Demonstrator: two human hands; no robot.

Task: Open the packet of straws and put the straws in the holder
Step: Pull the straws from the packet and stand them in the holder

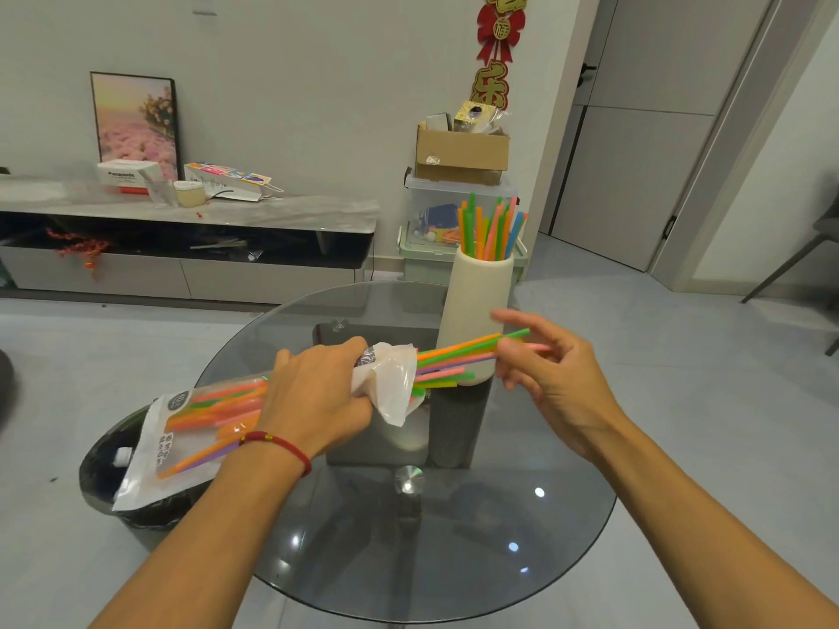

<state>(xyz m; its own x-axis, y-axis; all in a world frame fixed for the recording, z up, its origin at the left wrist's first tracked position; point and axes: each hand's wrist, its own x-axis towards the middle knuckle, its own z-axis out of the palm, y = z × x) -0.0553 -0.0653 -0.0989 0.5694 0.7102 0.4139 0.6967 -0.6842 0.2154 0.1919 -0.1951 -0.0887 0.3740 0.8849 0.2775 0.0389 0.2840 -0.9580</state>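
A clear-and-white plastic packet (181, 429) of coloured straws lies sideways above the round glass table (454, 537). My left hand (318, 392) grips it near its torn-open mouth. Several straws (454, 360) poke out of that mouth to the right. My right hand (545, 374) pinches the tips of a few of them between thumb and fingers. Behind them a cream cylindrical holder (476, 301) stands upright on the table, with several straws (492, 229) standing in it.
A dark bin (118, 492) lined with a black bag sits on the floor to the left under the packet. A low TV cabinet (190, 220) with clutter runs along the back wall. Stacked plastic crates and a cardboard box (461, 152) stand behind the holder.
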